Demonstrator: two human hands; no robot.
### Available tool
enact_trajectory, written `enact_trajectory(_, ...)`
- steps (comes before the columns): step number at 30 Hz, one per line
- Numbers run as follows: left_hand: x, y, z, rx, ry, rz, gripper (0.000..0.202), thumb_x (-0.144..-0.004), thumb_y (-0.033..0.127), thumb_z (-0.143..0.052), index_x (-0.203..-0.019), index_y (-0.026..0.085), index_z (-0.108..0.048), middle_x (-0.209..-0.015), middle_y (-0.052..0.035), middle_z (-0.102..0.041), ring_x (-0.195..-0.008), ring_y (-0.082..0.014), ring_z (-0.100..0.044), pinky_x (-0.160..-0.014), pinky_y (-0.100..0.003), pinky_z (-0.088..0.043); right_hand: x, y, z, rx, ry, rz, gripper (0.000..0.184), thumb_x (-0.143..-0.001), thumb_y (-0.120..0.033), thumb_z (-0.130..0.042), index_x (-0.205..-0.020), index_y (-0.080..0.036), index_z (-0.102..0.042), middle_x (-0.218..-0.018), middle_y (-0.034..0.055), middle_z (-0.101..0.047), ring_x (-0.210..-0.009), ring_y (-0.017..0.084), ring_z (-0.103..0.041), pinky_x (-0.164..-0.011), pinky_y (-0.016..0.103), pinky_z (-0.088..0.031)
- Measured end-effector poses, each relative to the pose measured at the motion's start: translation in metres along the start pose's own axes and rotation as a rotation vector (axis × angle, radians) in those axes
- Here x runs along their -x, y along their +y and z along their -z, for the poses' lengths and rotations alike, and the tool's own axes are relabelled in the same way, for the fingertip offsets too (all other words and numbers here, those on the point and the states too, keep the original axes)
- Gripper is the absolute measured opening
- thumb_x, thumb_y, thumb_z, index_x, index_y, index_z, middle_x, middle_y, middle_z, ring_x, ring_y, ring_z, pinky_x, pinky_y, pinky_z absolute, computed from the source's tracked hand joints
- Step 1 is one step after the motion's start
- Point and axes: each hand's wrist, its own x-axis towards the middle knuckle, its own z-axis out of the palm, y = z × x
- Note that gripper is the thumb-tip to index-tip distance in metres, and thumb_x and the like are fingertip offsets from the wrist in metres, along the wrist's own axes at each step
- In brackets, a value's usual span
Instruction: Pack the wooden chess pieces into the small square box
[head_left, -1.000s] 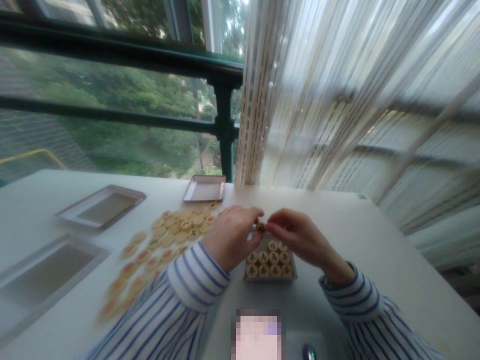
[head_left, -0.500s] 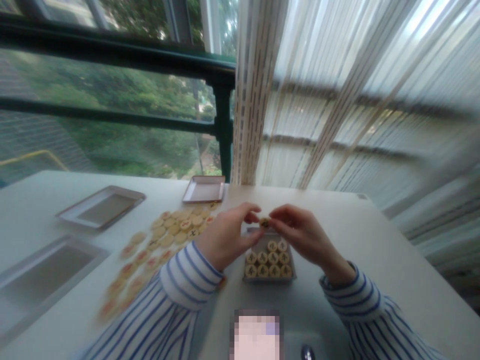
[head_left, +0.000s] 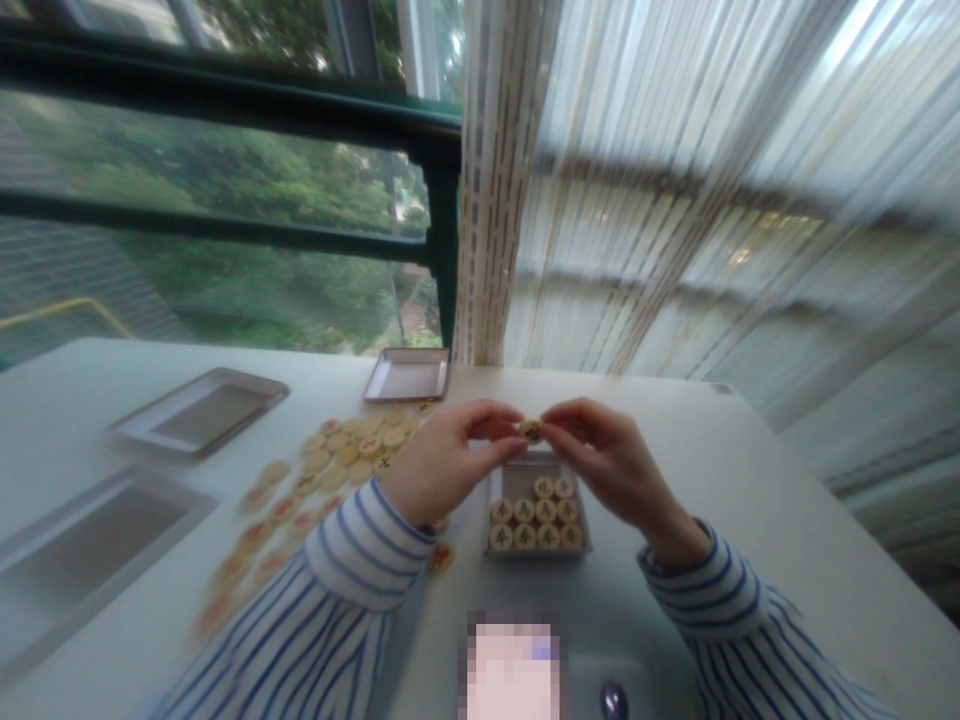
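Between my fingertips, above the far end of a small open box (head_left: 516, 482), is a round wooden Chinese chess piece (head_left: 532, 431) with a dark character. My left hand (head_left: 450, 455) pinches its left edge. The thumb and fingers of my right hand (head_left: 611, 455) grip its right edge. Inside the box, several pieces (head_left: 535, 524) with black characters lie in rows, face up; the far left part shows bare bottom. Left of my left hand spreads a loose group of pieces (head_left: 349, 450), some blank side up, some with red or black characters. My left forearm hides part of them.
A shallow tray (head_left: 370, 393) stands near the window edge of the white table (head_left: 675, 430). Two more trays, one farther off (head_left: 277, 393) and one nearer (head_left: 199, 505), lie at the left. A dark shiny object (head_left: 613, 700) is at the bottom edge.
My left fingers have closed in on the piece, which my right hand was holding. The piece has turned slightly and now sits between both hands.
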Motion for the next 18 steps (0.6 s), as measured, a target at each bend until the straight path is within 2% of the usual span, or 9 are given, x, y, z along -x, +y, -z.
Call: enact_trajectory(18,-0.0023,-0.0011,0.0026,0.016,0.023,-0.007,0.027,-0.075,0.032,-0.062,-0.094,0.013,-0.065,-0.090,-0.0071,-0.070,-0.084,-0.0171,-0.065,-0.080,-0.032,-0.051,0.0007,0.0009,-0.0018,0.022,-0.075,0.016,0.018,-0.079,-0.033,-0.059,-0.088,-0.016,-0.061,-0.082,0.0054,-0.068,-0.073,0.014,-0.062,-0.063,0.025,-0.050)
